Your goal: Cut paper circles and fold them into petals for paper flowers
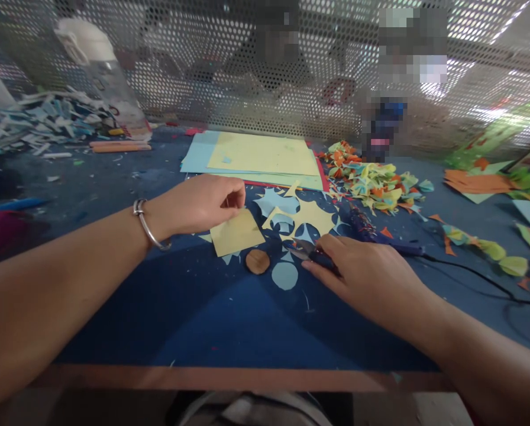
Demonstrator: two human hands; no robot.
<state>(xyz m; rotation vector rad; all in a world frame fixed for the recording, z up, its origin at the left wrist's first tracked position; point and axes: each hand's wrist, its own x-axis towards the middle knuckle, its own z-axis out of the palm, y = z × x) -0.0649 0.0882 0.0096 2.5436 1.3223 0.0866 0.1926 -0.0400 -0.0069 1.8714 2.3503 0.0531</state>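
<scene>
My left hand (200, 203) is closed in a pinch at the top edge of a pale yellow paper square (237, 234). Low over the table, my right hand (358, 260) grips a pair of dark-handled scissors (312, 253), their blades pointing left; its fingers partly hide the handles. Between the hands lie a round brown wooden disc (257, 261) and a light blue paper circle (285, 276). Just beyond them are a yellow paper offcut (316, 218) and a blue paper offcut (276, 203) with curved cut edges.
Behind the offcuts lies a stack of coloured paper (262, 152). Crumpled paper pieces (375, 183) are heaped at right, near a dark corded tool (393, 244). At left stand a bottle (114, 83) and a pile of paper strips (47, 121). A perforated screen (180, 65) borders the back.
</scene>
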